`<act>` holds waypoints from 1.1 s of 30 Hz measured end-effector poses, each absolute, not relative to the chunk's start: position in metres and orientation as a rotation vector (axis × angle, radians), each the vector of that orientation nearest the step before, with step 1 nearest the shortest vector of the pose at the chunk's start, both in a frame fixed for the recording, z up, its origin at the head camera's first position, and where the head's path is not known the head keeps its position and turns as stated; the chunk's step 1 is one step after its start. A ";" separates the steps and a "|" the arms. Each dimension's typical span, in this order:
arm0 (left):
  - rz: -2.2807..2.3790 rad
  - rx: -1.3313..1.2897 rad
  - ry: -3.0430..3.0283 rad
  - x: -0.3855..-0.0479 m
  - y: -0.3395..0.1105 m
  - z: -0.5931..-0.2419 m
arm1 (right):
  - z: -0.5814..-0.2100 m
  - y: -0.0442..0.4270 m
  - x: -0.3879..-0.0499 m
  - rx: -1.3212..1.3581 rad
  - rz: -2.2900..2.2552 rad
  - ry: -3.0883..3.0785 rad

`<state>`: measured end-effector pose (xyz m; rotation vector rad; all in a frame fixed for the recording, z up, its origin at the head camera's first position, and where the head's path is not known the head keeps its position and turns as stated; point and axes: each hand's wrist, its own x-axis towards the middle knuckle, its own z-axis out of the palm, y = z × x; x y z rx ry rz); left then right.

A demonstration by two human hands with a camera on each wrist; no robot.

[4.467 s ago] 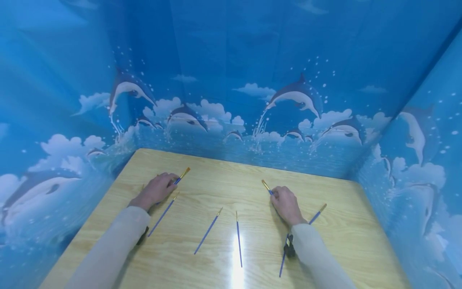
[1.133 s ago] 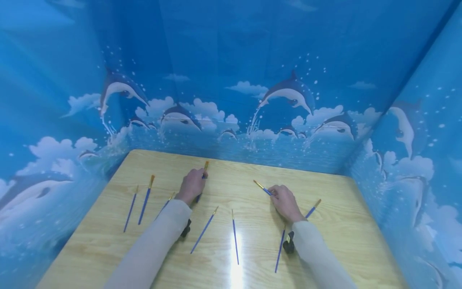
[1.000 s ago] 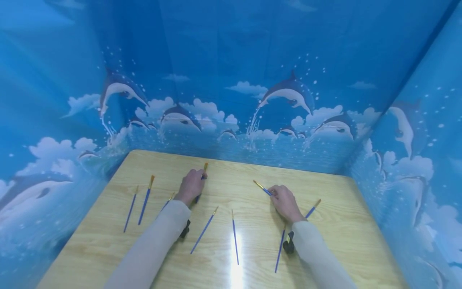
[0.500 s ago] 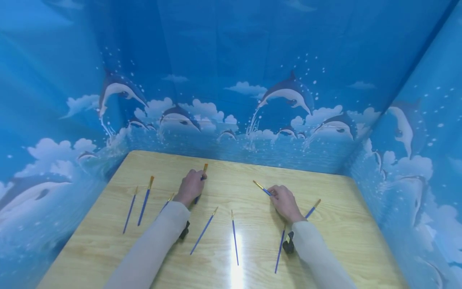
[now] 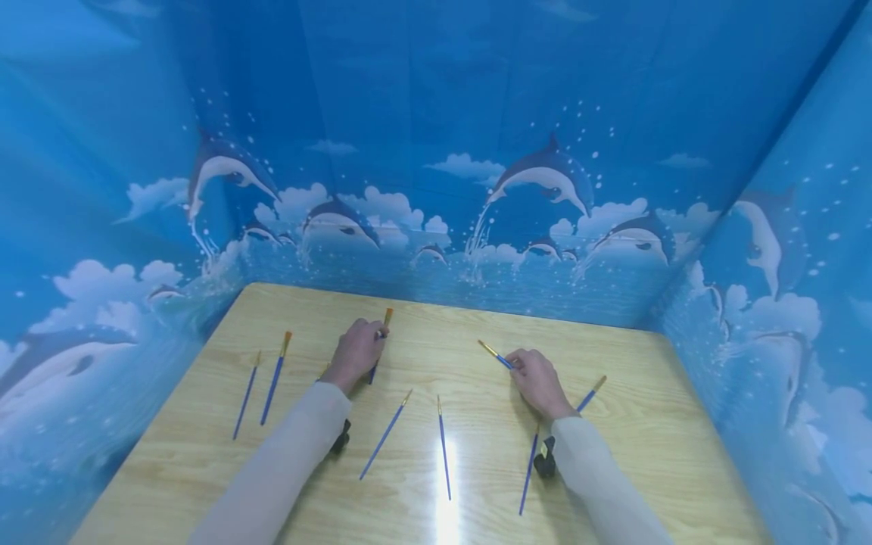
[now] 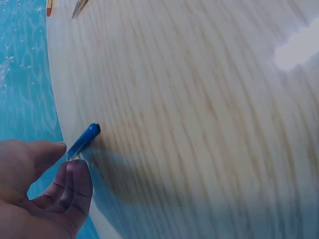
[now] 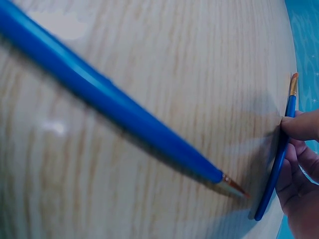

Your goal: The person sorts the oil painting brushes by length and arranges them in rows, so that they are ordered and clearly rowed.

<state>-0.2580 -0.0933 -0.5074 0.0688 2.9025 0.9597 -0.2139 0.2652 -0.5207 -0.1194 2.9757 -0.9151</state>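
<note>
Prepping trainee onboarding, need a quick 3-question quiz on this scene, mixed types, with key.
1. True or false: the person's right hand pinches a slim blue-handled paintbrush.
2. Fill in: the tall blue backdrop behind the pale wood-grain tabletop is printed with leaping ___.
3. Pick one: which end of the right hand's brush lies nearer the backdrop? a) handle end b) bristle end

Key:
1. True
2. dolphins
3. b
</note>
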 end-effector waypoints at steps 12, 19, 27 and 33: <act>0.965 0.161 2.940 -0.254 -0.116 -0.509 | -0.522 0.266 -0.214 -0.098 -0.917 2.971; 0.979 0.179 2.930 -0.247 -0.129 -0.506 | -0.522 0.265 -0.213 -0.111 -0.903 2.970; 0.981 0.156 2.928 -0.242 -0.147 -0.507 | -0.520 0.265 -0.213 -0.100 -0.902 2.971; 0.932 0.166 2.945 -0.239 -0.161 -0.504 | -0.521 0.265 -0.214 -0.099 -0.911 2.965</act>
